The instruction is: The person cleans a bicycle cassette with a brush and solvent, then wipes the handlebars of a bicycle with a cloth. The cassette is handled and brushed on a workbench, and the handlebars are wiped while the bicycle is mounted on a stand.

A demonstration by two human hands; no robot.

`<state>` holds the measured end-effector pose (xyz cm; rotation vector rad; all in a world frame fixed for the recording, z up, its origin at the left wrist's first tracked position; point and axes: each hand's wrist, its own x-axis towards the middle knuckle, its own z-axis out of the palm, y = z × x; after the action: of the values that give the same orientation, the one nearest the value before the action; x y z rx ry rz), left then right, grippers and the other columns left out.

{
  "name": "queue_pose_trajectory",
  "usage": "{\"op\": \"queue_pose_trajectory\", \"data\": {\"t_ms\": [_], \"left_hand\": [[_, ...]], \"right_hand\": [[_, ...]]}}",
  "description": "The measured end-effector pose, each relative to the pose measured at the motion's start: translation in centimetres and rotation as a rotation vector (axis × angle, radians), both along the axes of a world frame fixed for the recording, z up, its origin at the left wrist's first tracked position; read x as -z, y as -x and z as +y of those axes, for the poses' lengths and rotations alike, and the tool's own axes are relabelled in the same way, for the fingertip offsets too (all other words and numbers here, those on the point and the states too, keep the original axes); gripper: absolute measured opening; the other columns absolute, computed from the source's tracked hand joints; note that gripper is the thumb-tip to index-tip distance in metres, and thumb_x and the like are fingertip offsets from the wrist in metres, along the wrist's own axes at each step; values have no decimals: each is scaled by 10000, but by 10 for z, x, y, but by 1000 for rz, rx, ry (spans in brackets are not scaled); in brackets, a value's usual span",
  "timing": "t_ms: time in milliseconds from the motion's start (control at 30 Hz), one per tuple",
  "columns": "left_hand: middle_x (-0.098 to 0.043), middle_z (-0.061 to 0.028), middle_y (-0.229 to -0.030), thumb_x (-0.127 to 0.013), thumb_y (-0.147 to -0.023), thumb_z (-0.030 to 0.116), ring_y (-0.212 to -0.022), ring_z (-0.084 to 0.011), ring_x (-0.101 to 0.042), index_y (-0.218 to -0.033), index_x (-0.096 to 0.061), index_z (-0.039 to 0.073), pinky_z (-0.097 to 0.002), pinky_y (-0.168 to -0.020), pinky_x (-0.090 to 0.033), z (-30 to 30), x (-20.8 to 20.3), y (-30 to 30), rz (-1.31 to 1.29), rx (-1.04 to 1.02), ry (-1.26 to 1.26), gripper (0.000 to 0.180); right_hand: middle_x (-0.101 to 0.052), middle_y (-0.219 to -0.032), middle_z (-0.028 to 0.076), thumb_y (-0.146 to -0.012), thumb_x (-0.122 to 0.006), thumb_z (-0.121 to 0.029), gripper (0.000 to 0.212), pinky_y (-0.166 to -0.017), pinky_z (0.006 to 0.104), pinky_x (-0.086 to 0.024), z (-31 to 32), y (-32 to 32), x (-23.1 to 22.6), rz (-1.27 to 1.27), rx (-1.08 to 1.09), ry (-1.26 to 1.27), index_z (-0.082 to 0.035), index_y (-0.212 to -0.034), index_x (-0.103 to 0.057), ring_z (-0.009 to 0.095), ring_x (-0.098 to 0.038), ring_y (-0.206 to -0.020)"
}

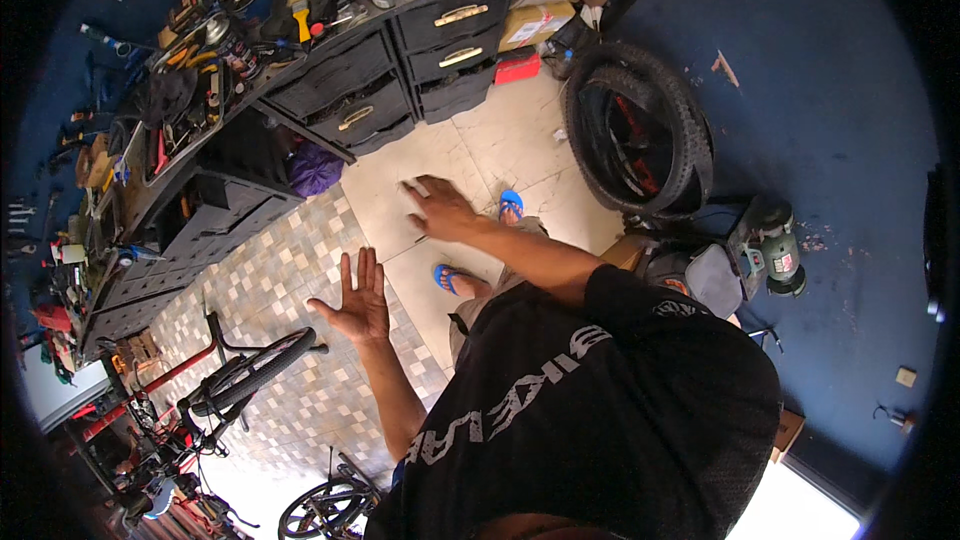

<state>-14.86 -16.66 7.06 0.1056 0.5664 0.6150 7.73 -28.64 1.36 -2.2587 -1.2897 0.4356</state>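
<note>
My left hand [358, 310] is raised over the tiled floor, palm up, with its fingers stretched out and the thumb apart. It holds nothing. Further from my body and to the right, my right hand [442, 210] reaches out with spread, slightly blurred fingers and nothing in it. The two hands are apart and touch no object. Below them, my feet in blue flip-flops [511, 203] stand on pale floor tiles [400, 258].
A cluttered workbench [330, 52] with dark drawers [345, 105] runs along the far and left sides. Bicycle tyres [690, 130] lean against the blue wall [800, 70] at right. A bicycle wheel [262, 372] stands at lower left. A green-grey canister [780, 250] sits right.
</note>
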Motion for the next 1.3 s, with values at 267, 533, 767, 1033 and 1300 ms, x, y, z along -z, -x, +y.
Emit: {"op": "queue_pose_trajectory", "data": {"t_ms": [267, 533, 767, 1033, 1300], "left_hand": [[-505, -232, -1520, -538, -966, 723, -1416, -383, -491, -1500, -482, 30, -553, -1147, -444, -15, 67, 44, 339, -72, 27, 876], [-621, -129, -1384, -624, -1008, 540, -1240, -308, -629, -1458, -560, 113, -480, -985, -527, -88, 311, -47, 902, 568, -323, 624], [-688, -273, -1267, -785, -908, 436, -1175, -387, -669, -1460, -568, 87, -491, -981, -524, -149, 655, -184, 1205, 960, -849, 688], [-225, -126, -1720, -767, -847, 581, -1501, -443, -295, -1679, -20, 338, -714, -1051, -358, -180, 765, -262, 1285, 994, -63, 1145], [-121, -75, -1756, -715, -830, 692, -1564, -462, -141, -1682, -71, 303, -704, -1161, -242, -179, 801, -272, 1266, 859, 48, 1137]], "right_hand": [[-570, -1420, 254, -957, -632, -391, 653, -1086, 540, -450, -94, -78, 62, 86, 15, 514, -59, -1499, -486, 419, -537, -1317], [-664, -1270, 251, -936, -668, -395, 606, -986, 523, -517, -115, -119, 265, 199, -159, 571, -79, -1440, -553, 405, -623, -1176], [-671, -1182, 239, -971, -630, -412, 623, -934, 550, -519, -197, -196, 393, 369, -18, 593, -70, -1472, -491, 412, -640, -1103], [-679, -1252, 235, -960, -651, -394, 618, -958, 529, -530, -378, -268, 457, 467, 227, 908, -85, -1477, -514, 421, -659, -1137], [-708, -1220, 242, -986, -627, -402, 541, -959, 507, -541, -414, -260, 473, 610, 313, 735, -68, -1410, -589, 412, -684, -1119]]}}
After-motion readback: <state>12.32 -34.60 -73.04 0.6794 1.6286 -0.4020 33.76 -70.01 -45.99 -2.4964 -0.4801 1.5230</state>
